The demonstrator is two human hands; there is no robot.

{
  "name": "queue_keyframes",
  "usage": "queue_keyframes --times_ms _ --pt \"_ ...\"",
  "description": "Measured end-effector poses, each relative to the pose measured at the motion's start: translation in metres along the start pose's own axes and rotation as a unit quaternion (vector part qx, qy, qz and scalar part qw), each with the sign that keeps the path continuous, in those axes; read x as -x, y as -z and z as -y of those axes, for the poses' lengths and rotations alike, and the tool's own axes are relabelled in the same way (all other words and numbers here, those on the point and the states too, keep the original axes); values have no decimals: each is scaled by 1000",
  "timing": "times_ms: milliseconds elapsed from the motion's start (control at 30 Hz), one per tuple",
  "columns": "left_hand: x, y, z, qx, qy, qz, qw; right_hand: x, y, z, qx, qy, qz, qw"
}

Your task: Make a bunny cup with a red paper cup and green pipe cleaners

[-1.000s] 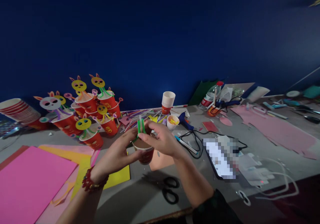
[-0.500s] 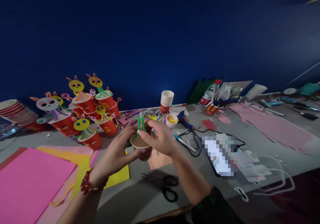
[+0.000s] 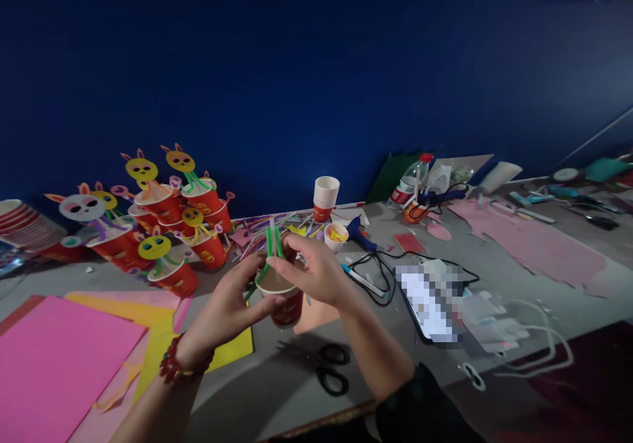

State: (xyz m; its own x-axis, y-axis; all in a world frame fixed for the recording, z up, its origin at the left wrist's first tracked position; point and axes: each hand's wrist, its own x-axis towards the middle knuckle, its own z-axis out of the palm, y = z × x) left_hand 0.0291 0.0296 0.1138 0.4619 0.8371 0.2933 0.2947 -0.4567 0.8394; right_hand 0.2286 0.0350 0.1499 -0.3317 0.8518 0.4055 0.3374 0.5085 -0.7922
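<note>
A red paper cup (image 3: 287, 308) with a white rim is between my two hands above the table. My left hand (image 3: 237, 301) closes round its left side, with the thumb at the front below the rim. Green and white straws (image 3: 273, 244) stand up from the far side of the cup. My right hand (image 3: 314, 268) pinches near the base of the straws, its fingers at the cup's far rim. Black scissors (image 3: 332, 367) lie on the table just in front of the cup.
At the left stand several finished rabbit cups (image 3: 171, 275) and pink paper sheets (image 3: 74, 364). Behind are a stack of white cups (image 3: 326, 196), a small cup of yellow pieces (image 3: 336, 235) and a blue glue gun (image 3: 361, 232). A phone (image 3: 428, 308) and cables lie at the right.
The view has shifted slightly, so the table things sit a little further left. The cup's front is tipped more into view; both hands keep nearly the same grip.
</note>
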Motion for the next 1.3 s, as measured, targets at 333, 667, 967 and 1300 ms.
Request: queue_keyframes --times_ms 333,667,967,1300 --pt "-2 -10 25 411 58 70 907 2 4 1 -128 11 -91 988" --pt "-2 -25 29 418 76 1 905 -1 2 -6 -145 -14 -99 984" --pt "-1 -21 22 421 111 13 900 -3 -3 -9 -172 -40 -100 979" --pt "3 -23 18 374 142 20 916 -1 -3 -7 -171 -59 -86 980"
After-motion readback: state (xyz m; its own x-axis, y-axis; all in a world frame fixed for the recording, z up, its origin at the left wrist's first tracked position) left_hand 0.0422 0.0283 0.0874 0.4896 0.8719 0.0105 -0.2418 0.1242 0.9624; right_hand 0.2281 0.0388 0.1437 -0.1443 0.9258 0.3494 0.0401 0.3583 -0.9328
